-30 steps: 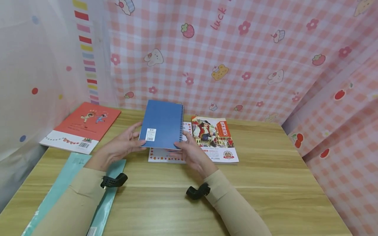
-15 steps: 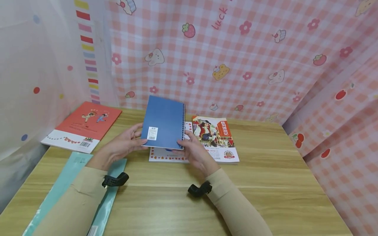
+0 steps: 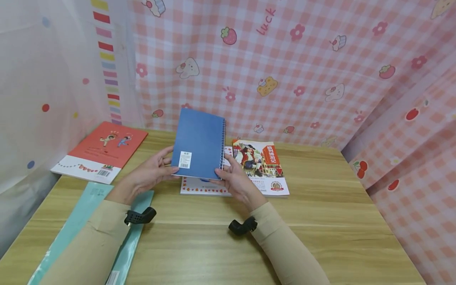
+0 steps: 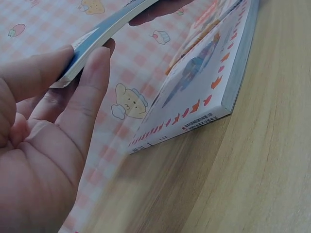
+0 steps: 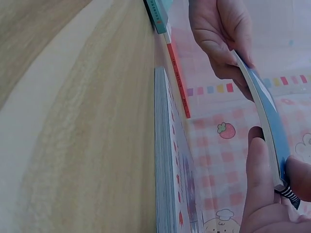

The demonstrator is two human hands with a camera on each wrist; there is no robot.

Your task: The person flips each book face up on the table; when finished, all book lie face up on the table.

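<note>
A blue spiral notebook (image 3: pixel 201 142) with a white barcode label is held up between both hands, its wire binding on the right side. At its lower left corner my left hand (image 3: pixel 153 172) pinches it, thumb on the cover and fingers beneath. My right hand (image 3: pixel 238 182) grips the lower right corner by the binding. Seen from the left wrist, the notebook (image 4: pixel 104 36) is raised above a white-bordered book (image 4: pixel 194 92) lying on the table. In the right wrist view both hands hold the notebook (image 5: pixel 265 116) along one edge.
Under the notebook lies the white-bordered book, partly covered by a storybook (image 3: pixel 261 166) with a costumed figure. A red and white book (image 3: pixel 103 146) lies at the back left. A teal book (image 3: pixel 82 213) is under the left forearm. A checked curtain (image 3: pixel 270 59) hangs behind.
The notebook has been lifted and tilted up, its top edge rising against the curtain and shifting slightly right. Both hands have kept their hold. The other books lie as before.
</note>
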